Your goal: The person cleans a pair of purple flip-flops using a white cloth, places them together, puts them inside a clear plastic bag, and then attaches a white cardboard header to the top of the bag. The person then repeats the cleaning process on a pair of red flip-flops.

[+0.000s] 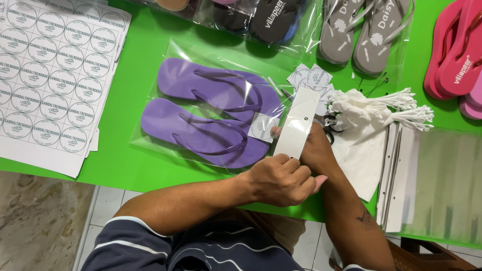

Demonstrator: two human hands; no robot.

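Two hands of mine meet at the near end of one white header card (297,123). My left hand (281,179) is curled, pinching its lower end; my right hand (315,143) sits behind it, grip hidden. Its long axis runs away from me, across the mouth of one clear bag (150,108) holding two purple flip-flops (211,108), which lie leftward.

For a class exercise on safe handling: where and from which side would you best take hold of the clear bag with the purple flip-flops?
Probably at its right end, where the white header card stiffens the clear bag. Both the left hand and right hand already pinch it there; the purple flip-flops lie flat to the left, so come in from the right.
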